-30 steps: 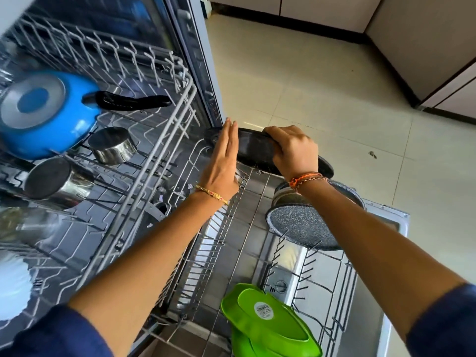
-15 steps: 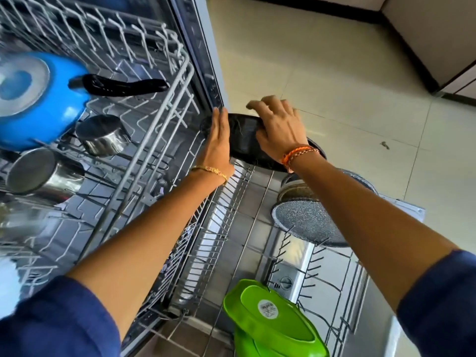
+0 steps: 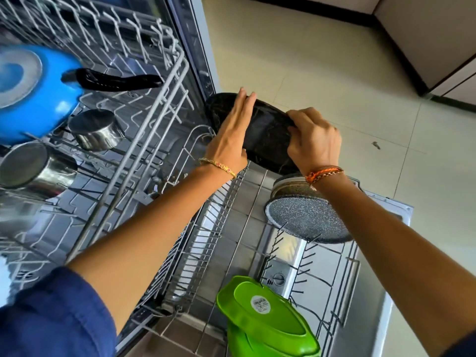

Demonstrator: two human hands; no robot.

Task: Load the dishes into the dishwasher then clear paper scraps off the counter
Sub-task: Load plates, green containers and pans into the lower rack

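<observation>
Loading under way: a right hand [image 3: 313, 140] grips a black dish [image 3: 262, 130] over the lower rack [image 3: 231, 228], flat left hand [image 3: 231, 135] steadying it; next, seat it between tines.

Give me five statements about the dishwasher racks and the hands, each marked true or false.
1. Both hands, the left hand and the right hand, are on the black dish. True.
2. The blue pot sits in the lower rack. False: it sits in the upper rack.
3. The green container is in the lower rack. True.
4. The speckled pan lies on the floor. False: it stands in the lower rack.
5. The left hand's fingers are straight. True.
</observation>
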